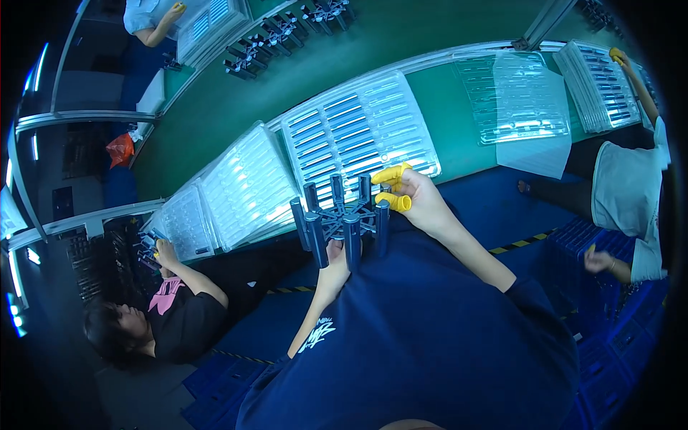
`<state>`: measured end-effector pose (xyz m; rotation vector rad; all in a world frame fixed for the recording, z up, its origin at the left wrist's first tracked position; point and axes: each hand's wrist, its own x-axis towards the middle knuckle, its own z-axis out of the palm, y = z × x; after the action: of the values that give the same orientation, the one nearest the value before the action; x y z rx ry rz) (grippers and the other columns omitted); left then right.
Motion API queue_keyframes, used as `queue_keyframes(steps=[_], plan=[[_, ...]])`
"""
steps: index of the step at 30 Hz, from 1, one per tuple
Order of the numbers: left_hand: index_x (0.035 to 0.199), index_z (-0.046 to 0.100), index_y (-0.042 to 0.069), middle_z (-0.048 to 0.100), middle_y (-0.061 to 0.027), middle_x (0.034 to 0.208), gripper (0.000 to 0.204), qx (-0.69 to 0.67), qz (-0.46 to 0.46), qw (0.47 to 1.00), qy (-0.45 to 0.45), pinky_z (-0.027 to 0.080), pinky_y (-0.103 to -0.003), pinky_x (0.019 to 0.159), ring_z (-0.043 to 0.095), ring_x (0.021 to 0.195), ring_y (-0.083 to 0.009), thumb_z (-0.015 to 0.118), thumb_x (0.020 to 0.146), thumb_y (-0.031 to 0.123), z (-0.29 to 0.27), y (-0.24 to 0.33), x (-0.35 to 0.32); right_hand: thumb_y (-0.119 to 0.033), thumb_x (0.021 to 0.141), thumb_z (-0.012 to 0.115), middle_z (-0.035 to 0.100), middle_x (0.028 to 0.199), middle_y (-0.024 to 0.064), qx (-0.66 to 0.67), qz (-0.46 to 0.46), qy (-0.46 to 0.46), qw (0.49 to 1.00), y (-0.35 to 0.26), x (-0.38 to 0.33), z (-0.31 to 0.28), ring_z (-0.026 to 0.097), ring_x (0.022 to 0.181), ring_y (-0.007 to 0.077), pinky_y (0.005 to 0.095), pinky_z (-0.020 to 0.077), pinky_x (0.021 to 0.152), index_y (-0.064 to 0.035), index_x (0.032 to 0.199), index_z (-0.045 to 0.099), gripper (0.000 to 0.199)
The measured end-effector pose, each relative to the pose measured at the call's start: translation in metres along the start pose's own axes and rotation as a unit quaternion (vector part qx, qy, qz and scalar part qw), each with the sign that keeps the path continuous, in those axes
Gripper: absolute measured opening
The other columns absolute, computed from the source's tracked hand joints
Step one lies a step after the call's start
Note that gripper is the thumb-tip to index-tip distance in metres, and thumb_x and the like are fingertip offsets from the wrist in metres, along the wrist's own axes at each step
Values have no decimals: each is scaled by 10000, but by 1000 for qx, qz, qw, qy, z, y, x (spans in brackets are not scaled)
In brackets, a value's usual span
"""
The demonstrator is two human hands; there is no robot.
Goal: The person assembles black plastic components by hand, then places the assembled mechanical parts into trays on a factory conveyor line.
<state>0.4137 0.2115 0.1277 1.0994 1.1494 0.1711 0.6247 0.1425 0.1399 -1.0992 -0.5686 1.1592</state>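
A dark spoked holder [340, 221] carries several upright dark rectangular tubes in a ring, in front of my chest. My left hand [334, 266] grips it from below at its near side, with the fingers mostly hidden behind the tubes. Yellow finger covers are on my right hand [410, 192], whose thumb and forefinger close around a dark tube [385, 188] at the holder's right rim; that tube is partly hidden. Just beyond the holder lies a clear plastic tray [401, 107] with rows of dark strips in its left and middle columns.
Stacked clear trays [247, 190] lie left on the green bench [272, 107], with another tray [519, 97] under a thin sheet at right. More spoked holders [279, 36] stand across. Co-workers sit left and right; blue crates [573, 251] stand at right.
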Motion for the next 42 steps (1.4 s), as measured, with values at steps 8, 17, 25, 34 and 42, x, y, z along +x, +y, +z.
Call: queue_keyframes(steps=[8,17,25,34,42], plan=[[657,441,90,412,34,604,264,78,27,996,-43,241,-213,468,371,528,-62,521,896,170,-4,-3,7,45,831,582,564,1038,35,2,17,-9,1000,24,-3,-3,553,933,99,210,453,781,-13,1126,539,305],[593,385,68,371,28,571,378,92,48,988,-117,265,-237,475,323,504,-61,495,917,228,12,17,8,-50,839,625,545,987,20,48,34,12,998,32,-13,-3,543,915,90,214,445,803,-10,1084,543,261],[699,511,33,494,7,627,251,88,14,996,11,348,-188,502,467,561,-56,608,874,185,0,-11,10,-15,841,609,580,995,44,-39,-12,70,997,26,-14,-6,574,927,113,228,458,799,1,1092,566,255],[668,460,60,422,29,584,281,65,13,998,-13,278,-215,465,357,513,-30,500,916,187,14,15,6,36,800,597,610,885,66,-186,25,129,974,29,-7,3,597,807,103,217,483,684,32,972,528,185],[727,496,63,475,7,590,279,149,111,982,-43,289,-198,433,417,471,-51,518,927,257,6,7,22,69,801,564,601,965,69,-76,12,91,993,33,-5,-4,593,847,114,225,471,741,31,1045,540,248]])
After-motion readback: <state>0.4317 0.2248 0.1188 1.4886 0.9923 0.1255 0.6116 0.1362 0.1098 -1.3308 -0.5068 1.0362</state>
